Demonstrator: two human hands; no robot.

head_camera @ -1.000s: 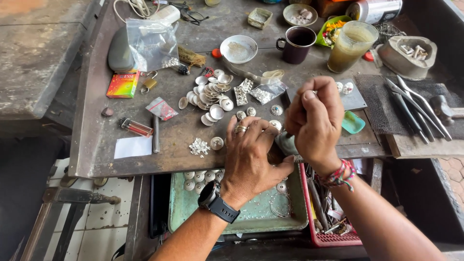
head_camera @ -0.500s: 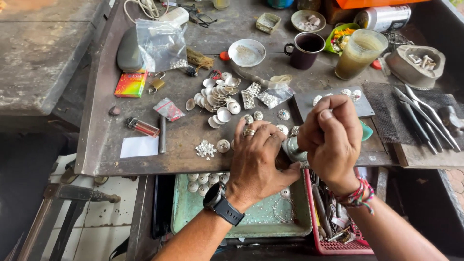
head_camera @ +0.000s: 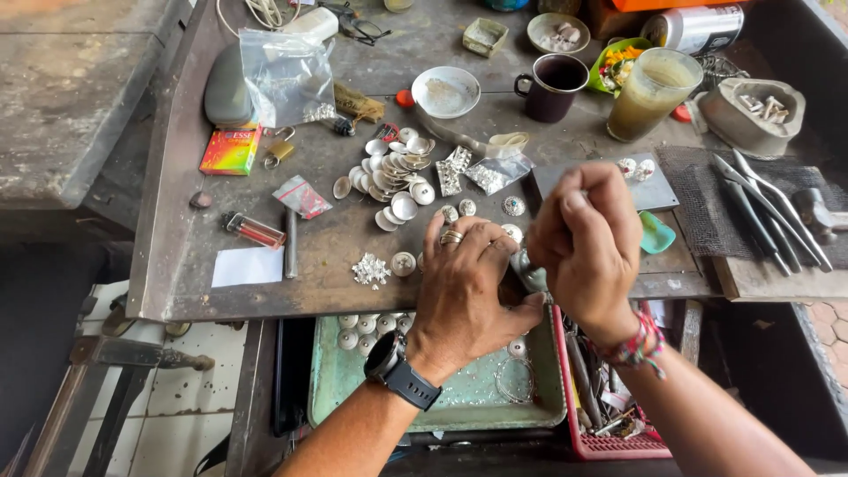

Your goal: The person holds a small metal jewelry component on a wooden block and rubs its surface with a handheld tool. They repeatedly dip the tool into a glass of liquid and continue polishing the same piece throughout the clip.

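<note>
Left hand [head_camera: 468, 283] pins small silver piece [head_camera: 527, 269] at bench [head_camera: 221, 291] front edge; right hand [head_camera: 587, 243] fisted, grip content hidden. Risk: slip sends piece off edge into tray [head_camera: 331, 389].

Packaging-wise: a small flat box [head_camera: 231, 150] in bright red, orange and green at the bench's left, a crumpled clear plastic bag [head_camera: 287, 78] just behind it, and a tiny clear pouch [head_camera: 302, 196] with red inside nearer the front edge

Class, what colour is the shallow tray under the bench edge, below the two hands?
Pale green shallow tray, seen best in the head view.
</note>
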